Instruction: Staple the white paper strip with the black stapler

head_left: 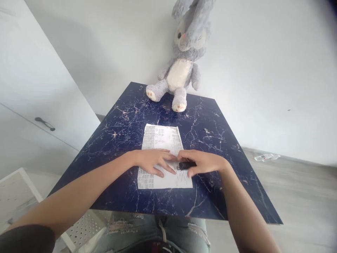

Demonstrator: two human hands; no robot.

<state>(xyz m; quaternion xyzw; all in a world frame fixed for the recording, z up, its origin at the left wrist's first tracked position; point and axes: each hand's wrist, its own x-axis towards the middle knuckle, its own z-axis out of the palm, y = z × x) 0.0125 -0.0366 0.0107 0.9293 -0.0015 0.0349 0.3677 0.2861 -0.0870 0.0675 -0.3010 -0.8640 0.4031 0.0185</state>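
At frame centre, my left hand (pixel 152 162) lies flat, fingers released, on the printed sheet (pixel 163 140); my right hand (pixel 202 163) grips a small black object (pixel 186 165).

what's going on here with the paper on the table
A person seated at a dark blue marbled table has a printed sheet of paper lying flat in front of them. The left hand presses down flat on the sheet, while the right hand holds a small dark object against the paper's right side. A grey plush rabbit sits at the far edge against the wall.
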